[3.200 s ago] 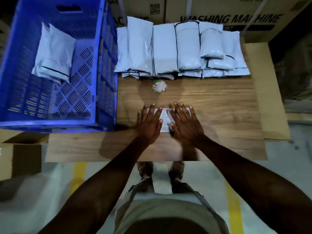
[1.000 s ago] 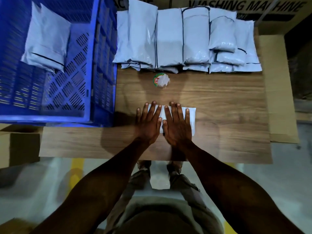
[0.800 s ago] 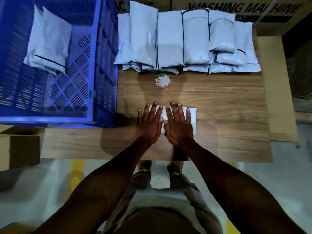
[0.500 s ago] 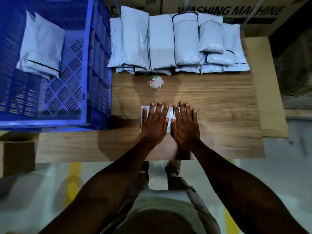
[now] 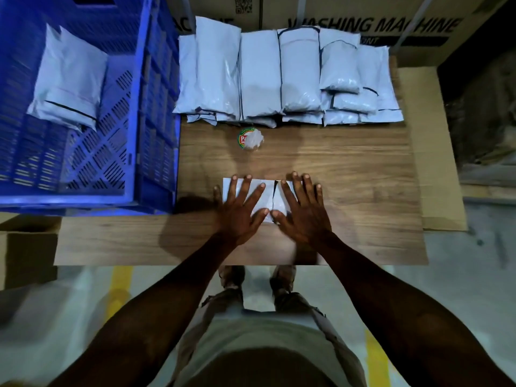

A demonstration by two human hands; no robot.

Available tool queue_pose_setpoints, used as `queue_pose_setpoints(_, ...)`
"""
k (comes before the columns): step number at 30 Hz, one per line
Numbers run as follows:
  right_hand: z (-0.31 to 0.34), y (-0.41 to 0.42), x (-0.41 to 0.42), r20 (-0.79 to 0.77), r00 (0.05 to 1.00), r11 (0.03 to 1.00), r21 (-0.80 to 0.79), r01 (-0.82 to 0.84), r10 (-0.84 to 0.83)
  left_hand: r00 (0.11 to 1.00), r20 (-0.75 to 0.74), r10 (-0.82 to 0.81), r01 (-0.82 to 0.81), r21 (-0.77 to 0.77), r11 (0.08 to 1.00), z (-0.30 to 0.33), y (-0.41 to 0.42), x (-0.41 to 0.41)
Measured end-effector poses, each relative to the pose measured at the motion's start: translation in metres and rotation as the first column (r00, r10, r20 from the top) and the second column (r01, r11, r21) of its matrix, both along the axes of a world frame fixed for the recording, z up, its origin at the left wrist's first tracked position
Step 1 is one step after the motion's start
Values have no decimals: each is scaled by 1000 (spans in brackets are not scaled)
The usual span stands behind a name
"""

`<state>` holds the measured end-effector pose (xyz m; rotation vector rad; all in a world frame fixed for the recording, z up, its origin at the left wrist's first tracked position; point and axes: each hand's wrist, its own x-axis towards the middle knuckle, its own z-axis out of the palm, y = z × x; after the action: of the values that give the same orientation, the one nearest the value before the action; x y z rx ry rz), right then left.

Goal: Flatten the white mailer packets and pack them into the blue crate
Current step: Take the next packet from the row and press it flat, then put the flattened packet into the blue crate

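At far left the blue crate (image 5: 156, 113) sits on the wooden table (image 5: 363, 191), its near wall close to the table's front edge; inside it, toward the back left corner, lie white mailer packets (image 5: 69, 79), one on another, the top one tilted, with a dark line across its near end. Just right of the crate's wall a row of white packets (image 5: 279, 76) lies packed side by side along the far edge of the table, the rightmost ones stacked in smaller layers; behind them stand cardboard boxes (image 5: 363, 20) printed with large dark lettering. In front of the row, apart from it, sits a small round lid (image 5: 250, 138) with a green rim and a pale crumpled scrap on top. Nearer the person, a single white packet (image 5: 269, 195) lies flat on the wood; the left hand (image 5: 240, 210) presses on its left part with fingers straight and spread; the right hand (image 5: 303, 212) presses on its right part likewise, thumbs nearly meeting; neither hand grips anything. A brown cardboard sheet (image 5: 441, 163) juts out beyond the table's right edge.
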<state>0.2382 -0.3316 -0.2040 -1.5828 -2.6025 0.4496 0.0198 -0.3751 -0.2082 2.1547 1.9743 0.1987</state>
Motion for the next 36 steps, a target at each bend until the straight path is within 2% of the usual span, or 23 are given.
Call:
queue_pose_setpoints(3,-1,1,7,23,994,994,-23,-108,109,996,-11,-93,93,27,995,-4,-10,-13)
queue_pose_setpoints(8,-6,-1,3,39,991,991,-29,-130,131,997,12,-79,79,-14,997,-9,-11,-15)
queue_pose_setpoints(11,-6,-6,1,-13,995,995,16,-102,102,996,47,-78,79,-20,997,-10,-13,-15)
queue_pose_setpoints(16,5,-5,1,-155,983,989,122,-84,102,993,86,-83,73,113,991,4,-14,-9)
queue_pose_setpoints(19,23,-4,4,-218,968,979,185,-82,123,991,72,-110,93,212,973,28,-11,-7)
queue_pose_setpoints(23,58,2,-3,-250,962,980,191,-60,108,990,-10,-142,137,337,932,74,-1,-17)
queue_pose_setpoints(27,105,16,-34,-261,944,929,357,-102,203,980,-98,-174,200,457,867,127,12,-50)
queue_pose_setpoints(31,151,23,-84,-273,933,876,476,-81,235,966,-184,-183,253,504,826,176,23,-102)
queue_pose_setpoints(36,181,18,-161,-296,937,864,504,-11,184,942,-259,-213,323,526,787,220,29,-180)
